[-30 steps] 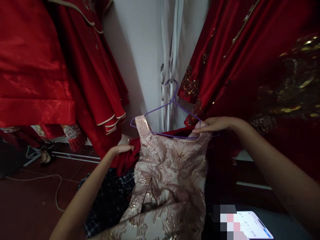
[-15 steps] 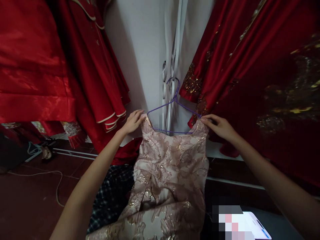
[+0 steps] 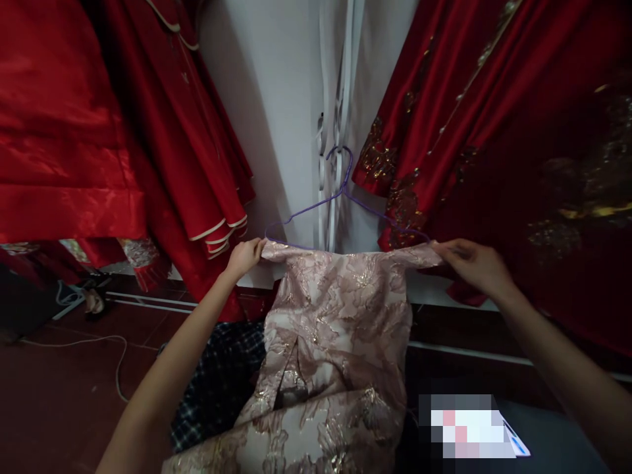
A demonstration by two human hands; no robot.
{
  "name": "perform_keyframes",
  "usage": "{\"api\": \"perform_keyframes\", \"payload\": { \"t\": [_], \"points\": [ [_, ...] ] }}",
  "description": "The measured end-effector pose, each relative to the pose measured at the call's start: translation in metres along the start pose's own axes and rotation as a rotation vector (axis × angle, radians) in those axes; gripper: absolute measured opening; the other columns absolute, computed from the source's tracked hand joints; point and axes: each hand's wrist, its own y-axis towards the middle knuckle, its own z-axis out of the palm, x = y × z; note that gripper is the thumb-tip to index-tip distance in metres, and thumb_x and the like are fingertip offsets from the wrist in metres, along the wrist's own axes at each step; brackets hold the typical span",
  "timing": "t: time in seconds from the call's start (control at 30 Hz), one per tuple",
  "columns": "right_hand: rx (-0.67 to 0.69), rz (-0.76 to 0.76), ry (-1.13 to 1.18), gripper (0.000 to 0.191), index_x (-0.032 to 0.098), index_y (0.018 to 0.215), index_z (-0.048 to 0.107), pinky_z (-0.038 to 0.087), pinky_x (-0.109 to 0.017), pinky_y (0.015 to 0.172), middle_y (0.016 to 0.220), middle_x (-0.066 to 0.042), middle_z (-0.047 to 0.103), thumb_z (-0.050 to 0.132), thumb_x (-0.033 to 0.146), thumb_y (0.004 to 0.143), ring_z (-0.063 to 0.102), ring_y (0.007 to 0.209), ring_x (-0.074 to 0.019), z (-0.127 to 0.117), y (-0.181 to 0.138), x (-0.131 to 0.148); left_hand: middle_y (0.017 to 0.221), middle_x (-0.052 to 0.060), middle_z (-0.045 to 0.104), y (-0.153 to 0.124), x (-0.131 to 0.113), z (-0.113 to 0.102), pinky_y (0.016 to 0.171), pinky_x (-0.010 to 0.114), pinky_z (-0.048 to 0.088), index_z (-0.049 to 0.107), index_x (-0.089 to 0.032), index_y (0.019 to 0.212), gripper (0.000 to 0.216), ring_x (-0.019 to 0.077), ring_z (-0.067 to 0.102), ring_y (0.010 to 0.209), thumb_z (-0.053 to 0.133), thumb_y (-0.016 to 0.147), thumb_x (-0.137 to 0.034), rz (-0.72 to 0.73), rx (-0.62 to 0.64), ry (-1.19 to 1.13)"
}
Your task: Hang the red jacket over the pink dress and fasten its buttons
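While taut between left hand (image 3: 244, 253) and right hand (image 3: 471, 263) pinching grips, pink-gold brocade dress (image 3: 340, 309).

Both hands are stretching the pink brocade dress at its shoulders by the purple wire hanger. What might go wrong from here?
The left hand and right hand pinch only the shoulder tips of the pink brocade dress. The thin purple wire hanger shows above the neckline, so a shoulder may slip off. The skirt trails low over dark checked fabric and might snag. The gold-embroidered red gown hangs close by the right hand and could catch.
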Motion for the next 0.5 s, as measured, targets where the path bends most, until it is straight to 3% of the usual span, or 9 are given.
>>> {"api": "perform_keyframes", "payload": {
  "t": [0.1, 0.2, 0.3, 0.37, 0.5],
  "points": [
    [0.168, -0.079, 0.032, 0.024, 0.019, 0.085, 0.063, 0.044, -0.032, 0.074, 0.088, -0.009, 0.068, 0.055, 0.040, 0.077, 0.062, 0.080, -0.0220, 0.009, -0.018, -0.006, 0.075, 0.007, 0.063, -0.018, -0.012, 0.006, 0.061, 0.025, 0.035, 0.056, -0.020, 0.086, 0.042, 0.0196, 0.061, 0.071, 0.024, 0.091, -0.047, 0.058, 0.114, 0.065],
    [0.307, -0.244, -0.013, 0.023, 0.024, 0.086, 0.063, 0.045, -0.033, 0.076, 0.089, -0.005, 0.068, 0.052, 0.043, 0.080, 0.062, 0.082, -0.0222, 0.017, -0.039, 0.008, 0.082, 0.006, 0.061, -0.029, -0.038, 0.008, 0.065, 0.026, 0.040, 0.054, -0.019, 0.089, 0.034, 0.0173, 0.059, 0.075, 0.028, 0.092, -0.040, 0.292, 0.131, 0.074],
    [0.231, -0.465, -0.147, 0.021, 0.026, 0.087, 0.062, 0.042, -0.037, 0.085, 0.096, -0.005, 0.067, 0.050, 0.043, 0.081, 0.061, 0.092, -0.0230, 0.020, -0.052, 0.033, 0.093, 0.008, 0.057, -0.027, -0.075, 0.003, 0.078, 0.030, 0.042, 0.054, -0.017, 0.092, 0.029, 0.0177, 0.055, 0.088, 0.031, 0.092, -0.034, 0.512, -0.022, 0.102],
    [0.137, -0.599, -0.209, 0.021, 0.027, 0.090, 0.062, 0.033, -0.041, 0.097, 0.101, -0.004, 0.066, 0.049, 0.041, 0.081, 0.058, 0.101, -0.0222, 0.019, -0.054, 0.050, 0.104, 0.010, 0.055, -0.019, -0.101, 0.001, 0.085, 0.035, 0.041, 0.055, -0.016, 0.095, 0.027, 0.0194, 0.052, 0.098, 0.034, 0.091, -0.033, 0.627, -0.099, 0.117],
    [-0.049, -0.635, -0.254, 0.021, 0.028, 0.093, 0.061, 0.019, -0.043, 0.105, 0.097, -0.003, 0.067, 0.047, 0.038, 0.083, 0.058, 0.099, -0.0205, 0.010, -0.046, 0.061, 0.126, 0.009, 0.048, -0.004, -0.140, 0.012, 0.103, 0.045, 0.029, 0.058, -0.018, 0.100, 0.029, 0.0205, 0.043, 0.116, 0.033, 0.091, -0.031, 0.717, -0.135, 0.025]
  ]
}}
